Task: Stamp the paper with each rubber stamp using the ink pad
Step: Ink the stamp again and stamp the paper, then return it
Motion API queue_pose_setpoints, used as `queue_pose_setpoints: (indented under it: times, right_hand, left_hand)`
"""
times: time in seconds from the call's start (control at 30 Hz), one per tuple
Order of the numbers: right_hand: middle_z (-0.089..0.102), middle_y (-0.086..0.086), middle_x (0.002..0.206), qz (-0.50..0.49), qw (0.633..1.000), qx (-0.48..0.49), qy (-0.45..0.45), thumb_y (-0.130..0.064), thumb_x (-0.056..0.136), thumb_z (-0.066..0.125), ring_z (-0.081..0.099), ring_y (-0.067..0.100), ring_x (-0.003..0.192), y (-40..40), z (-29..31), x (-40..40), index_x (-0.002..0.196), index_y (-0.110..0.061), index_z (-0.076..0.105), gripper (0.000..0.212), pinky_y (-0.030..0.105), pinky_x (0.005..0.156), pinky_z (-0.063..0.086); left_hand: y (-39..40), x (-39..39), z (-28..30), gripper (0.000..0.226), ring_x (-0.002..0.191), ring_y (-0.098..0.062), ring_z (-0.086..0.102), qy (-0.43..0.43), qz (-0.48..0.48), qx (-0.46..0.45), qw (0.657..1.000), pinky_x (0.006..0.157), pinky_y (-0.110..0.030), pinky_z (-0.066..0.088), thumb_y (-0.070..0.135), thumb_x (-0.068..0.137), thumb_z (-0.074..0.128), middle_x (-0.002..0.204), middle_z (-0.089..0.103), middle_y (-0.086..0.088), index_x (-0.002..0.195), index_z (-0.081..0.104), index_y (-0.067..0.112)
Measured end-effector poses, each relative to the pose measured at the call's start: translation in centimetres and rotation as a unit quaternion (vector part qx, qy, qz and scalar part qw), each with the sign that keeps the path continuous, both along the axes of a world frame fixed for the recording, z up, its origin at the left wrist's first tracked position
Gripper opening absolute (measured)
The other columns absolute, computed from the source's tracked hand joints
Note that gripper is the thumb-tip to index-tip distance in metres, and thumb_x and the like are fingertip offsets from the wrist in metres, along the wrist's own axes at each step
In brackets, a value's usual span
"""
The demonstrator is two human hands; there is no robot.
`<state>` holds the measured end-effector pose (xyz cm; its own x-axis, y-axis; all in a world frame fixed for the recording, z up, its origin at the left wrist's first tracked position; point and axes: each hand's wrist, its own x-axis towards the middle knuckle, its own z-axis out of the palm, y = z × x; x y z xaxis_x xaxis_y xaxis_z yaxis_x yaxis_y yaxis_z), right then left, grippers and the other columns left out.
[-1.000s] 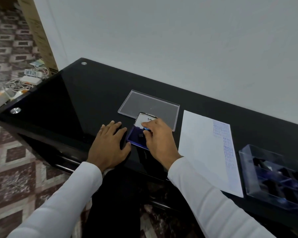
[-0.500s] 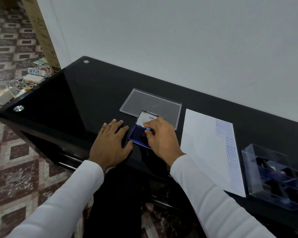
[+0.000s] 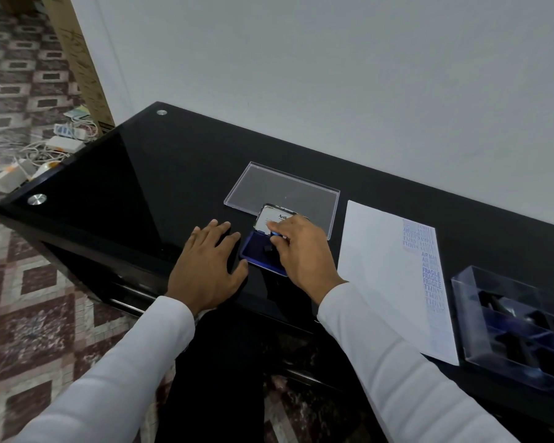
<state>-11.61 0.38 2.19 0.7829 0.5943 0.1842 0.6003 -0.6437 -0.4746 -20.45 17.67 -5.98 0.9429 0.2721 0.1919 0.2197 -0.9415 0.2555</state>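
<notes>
Little has moved since a moment ago: both hands keep their places at the ink pad, and the right hand's fingers have only shifted slightly on the stamp. The left hand lies flat, fingers straight and spread, on the glossy black glass table, its thumb just beside the left edge of the open blue ink pad. The right hand is curled over the pad, fingertips pinching a small rubber stamp with a blue top whose dark base sits on the inked surface. The pad's raised lid, white with rounded corners and dark print, tilts up at the far side. Behind it lies a flat, clear rectangular plastic cover. To the right of the pad a smooth white sheet of paper lies on the table, with a column of blue stamped words down its right margin. Further right stands a clear plastic box with dividers, holding dark stamps in blue-tinted compartments. White long sleeves cover both arms. Left of the table, a patterned tile floor carries white cables and plugs.
</notes>
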Motion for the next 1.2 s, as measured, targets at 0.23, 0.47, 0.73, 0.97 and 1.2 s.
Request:
queue_pose_setpoints:
  times: [0.23, 0.47, 0.73, 0.97, 1.2]
  right_hand:
    - [0.066, 0.004, 0.122, -0.011, 0.999, 0.033, 0.013, -0.016, 0.094, 0.064, 0.061, 0.018, 0.112, -0.01, -0.23, -0.02, 0.122, -0.015, 0.071, 0.029, 0.033, 0.102, 0.048]
    - [0.069, 0.004, 0.108, -0.019, 0.998, 0.048, 0.028, -0.012, 0.084, 0.072, 0.062, 0.017, 0.100, -0.32, 0.26, -0.31, 0.107, -0.012, 0.075, 0.023, 0.028, 0.093, 0.051]
    - [0.066, 0.004, 0.122, -0.011, 1.000, 0.019, 0.011, -0.018, 0.095, 0.064, 0.061, 0.017, 0.112, -0.01, -0.14, 0.07, 0.124, -0.015, 0.069, 0.030, 0.027, 0.102, 0.046]
    - [0.062, 0.004, 0.131, -0.003, 1.000, -0.001, 0.006, -0.020, 0.100, 0.057, 0.057, 0.016, 0.120, 0.09, -0.29, 0.22, 0.132, -0.017, 0.063, 0.033, 0.021, 0.103, 0.038]
    - [0.067, 0.002, 0.121, -0.019, 0.998, 0.042, 0.029, -0.015, 0.092, 0.068, 0.062, 0.015, 0.110, -0.09, -0.03, 0.08, 0.120, -0.015, 0.072, 0.028, 0.022, 0.099, 0.047]
  left_hand:
    - [0.04, 0.11, -0.14, 0.069, 0.152, -0.023, 0.023, 0.003, 0.002, -0.002, 1.000, 0.124, -0.041, 0.008, 0.061, 0.090, 0.040, 0.160, 0.038, -0.003, 0.148, 0.048, 0.025]
    - [0.03, 0.15, -0.20, 0.071, 0.152, -0.024, 0.024, 0.000, 0.002, -0.002, 1.000, 0.125, -0.043, 0.011, 0.062, 0.089, 0.036, 0.159, 0.039, -0.004, 0.147, 0.049, 0.024]
    - [0.05, 0.19, -0.09, 0.070, 0.153, -0.023, 0.022, 0.006, 0.001, -0.009, 1.000, 0.125, -0.044, 0.010, 0.062, 0.090, 0.039, 0.161, 0.036, -0.003, 0.149, 0.047, 0.025]
    - [0.06, 0.18, -0.21, 0.069, 0.153, -0.023, 0.022, 0.006, 0.003, -0.008, 1.000, 0.125, -0.043, 0.009, 0.061, 0.091, 0.039, 0.161, 0.035, -0.003, 0.149, 0.046, 0.025]
    - [0.22, 0.32, -0.28, 0.069, 0.153, -0.024, 0.023, 0.009, 0.000, -0.009, 1.000, 0.124, -0.045, 0.010, 0.062, 0.091, 0.041, 0.161, 0.036, -0.004, 0.149, 0.047, 0.025]
